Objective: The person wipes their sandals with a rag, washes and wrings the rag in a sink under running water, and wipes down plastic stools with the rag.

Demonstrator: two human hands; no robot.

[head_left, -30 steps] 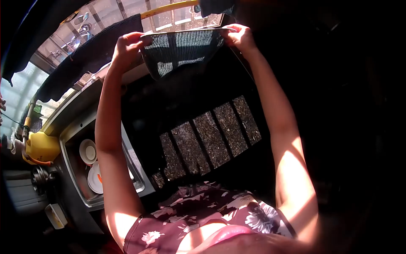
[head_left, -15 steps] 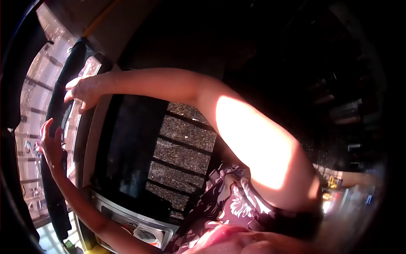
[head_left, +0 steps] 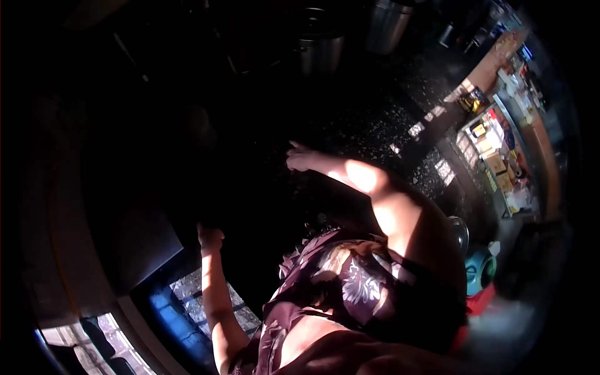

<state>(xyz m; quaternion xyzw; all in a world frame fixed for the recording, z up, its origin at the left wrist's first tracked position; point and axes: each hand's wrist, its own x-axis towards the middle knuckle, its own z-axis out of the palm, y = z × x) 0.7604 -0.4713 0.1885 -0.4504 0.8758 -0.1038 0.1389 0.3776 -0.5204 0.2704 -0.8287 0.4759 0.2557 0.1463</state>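
My left hand (head_left: 210, 240) is low and left of centre, its fingers curled closed and nothing visible in them. Its nearest neighbour is a dark flat surface (head_left: 147, 247) with a pale edge. Further up and to the right, my right hand (head_left: 300, 157) hangs over the dark speckled floor, its fingers apart and holding nothing. Both forearms reach out from the floral top (head_left: 362, 281). Deep shadow hides finer detail around both hands. At the lower left, a dark cloth (head_left: 112, 340) hangs across the bright window.
Two metal pots (head_left: 322, 55) (head_left: 389, 26) stand in shadow at the top. On the right is a lit shelf or box (head_left: 497, 159) with packages, beside a long brown ledge (head_left: 545, 159). A teal container (head_left: 480, 272) sits near a red object (head_left: 481, 301) at lower right.
The view has swung from the sink and window to the pots and shelf. Earlier my hands held a dark cloth, then were at the window rail; now they are lowered, away from any cloth.
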